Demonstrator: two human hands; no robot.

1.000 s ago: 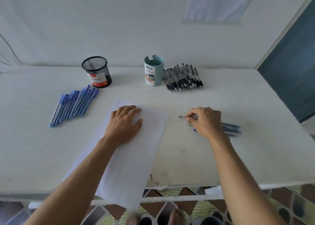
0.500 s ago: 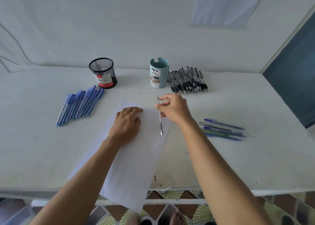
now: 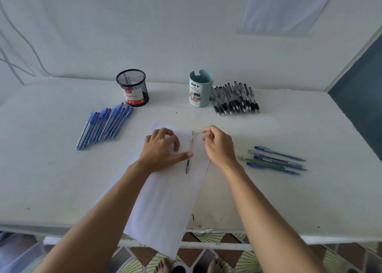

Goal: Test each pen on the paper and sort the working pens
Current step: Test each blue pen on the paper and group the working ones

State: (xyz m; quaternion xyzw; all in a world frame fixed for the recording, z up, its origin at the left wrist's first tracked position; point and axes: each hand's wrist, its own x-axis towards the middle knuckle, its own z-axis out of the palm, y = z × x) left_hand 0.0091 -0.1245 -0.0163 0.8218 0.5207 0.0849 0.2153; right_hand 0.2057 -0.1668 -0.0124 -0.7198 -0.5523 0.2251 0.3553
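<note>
Pinning the paper with arched fingers for testing, the left hand is thumb-touching the pen while the right hand, at its 3 o'clock, is hovering loosely curled, grasping nothing.

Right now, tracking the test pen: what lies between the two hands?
In the head view, one pen lies on the paper between the left hand and right hand.

white table bearing: sheet of paper overhanging the near edge; black mesh cup; teal organizer with black pens heaped beside it; blue pens, left; mixed pens, right.
</note>
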